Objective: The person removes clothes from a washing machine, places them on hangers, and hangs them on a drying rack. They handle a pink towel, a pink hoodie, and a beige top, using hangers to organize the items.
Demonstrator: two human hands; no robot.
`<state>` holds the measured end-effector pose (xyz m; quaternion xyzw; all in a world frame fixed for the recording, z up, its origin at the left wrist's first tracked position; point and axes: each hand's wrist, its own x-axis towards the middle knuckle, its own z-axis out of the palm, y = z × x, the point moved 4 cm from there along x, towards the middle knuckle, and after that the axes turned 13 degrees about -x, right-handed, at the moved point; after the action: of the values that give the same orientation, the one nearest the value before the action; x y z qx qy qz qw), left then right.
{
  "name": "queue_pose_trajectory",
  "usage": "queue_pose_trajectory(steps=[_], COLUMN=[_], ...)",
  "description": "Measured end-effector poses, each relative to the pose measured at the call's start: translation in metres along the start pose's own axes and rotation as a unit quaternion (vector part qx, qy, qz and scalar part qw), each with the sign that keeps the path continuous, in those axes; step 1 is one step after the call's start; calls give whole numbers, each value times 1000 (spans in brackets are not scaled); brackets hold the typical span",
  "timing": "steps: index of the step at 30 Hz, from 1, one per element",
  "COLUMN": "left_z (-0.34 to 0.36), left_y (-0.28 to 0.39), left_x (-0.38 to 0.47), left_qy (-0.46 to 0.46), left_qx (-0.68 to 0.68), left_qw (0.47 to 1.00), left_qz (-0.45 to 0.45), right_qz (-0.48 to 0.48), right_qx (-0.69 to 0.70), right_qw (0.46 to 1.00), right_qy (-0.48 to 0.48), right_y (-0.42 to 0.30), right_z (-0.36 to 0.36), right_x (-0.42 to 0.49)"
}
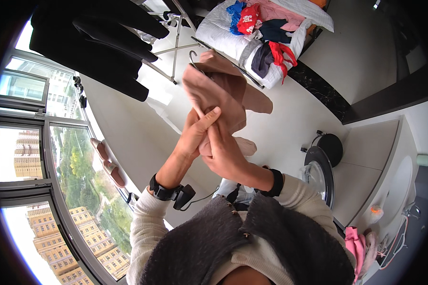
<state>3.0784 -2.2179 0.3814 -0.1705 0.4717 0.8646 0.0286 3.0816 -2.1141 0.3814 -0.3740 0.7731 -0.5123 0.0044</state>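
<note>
Both hands meet on a dusty-pink garment [217, 92] in the middle of the view. My left hand [194, 133] grips its edge, thumb pointing up and right across the cloth. Beside it, touching, my right hand [223, 151] pinches the same cloth with its fingers. A metal hanger hook [192, 57] sticks out at the garment's upper left; the rest of the hanger is mostly hidden in the fabric. A folded part of the garment hangs below and behind my right hand.
Black clothes [103, 46] hang at upper left by a metal drying rack [176, 46]. A white quilt [224, 42] bears several coloured clothes. At right are an open washing-machine door [329, 171] and a sink [401, 181]. Pink slippers [113, 173] rest along the window side.
</note>
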Motion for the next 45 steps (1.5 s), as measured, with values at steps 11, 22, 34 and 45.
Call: queue_pose_trajectory(steps=[11, 22, 34, 45], left_z=[-146, -313, -425, -491], left_y=[92, 175, 199, 256], left_x=[-63, -127, -163, -123], left_qy=[-2, 59, 297, 284], left_qx=[-167, -157, -135, -153], left_qw=[986, 982, 927, 925], left_qz=[-15, 85, 184, 201], right_qz=[-127, -68, -267, -263], right_qx=[211, 369, 271, 230], right_qw=[932, 767, 792, 817], right_qy=[-268, -521, -477, -458], right_y=[-62, -127, -162, -91], right_z=[113, 276, 389, 370], right_x=[64, 166, 227, 328])
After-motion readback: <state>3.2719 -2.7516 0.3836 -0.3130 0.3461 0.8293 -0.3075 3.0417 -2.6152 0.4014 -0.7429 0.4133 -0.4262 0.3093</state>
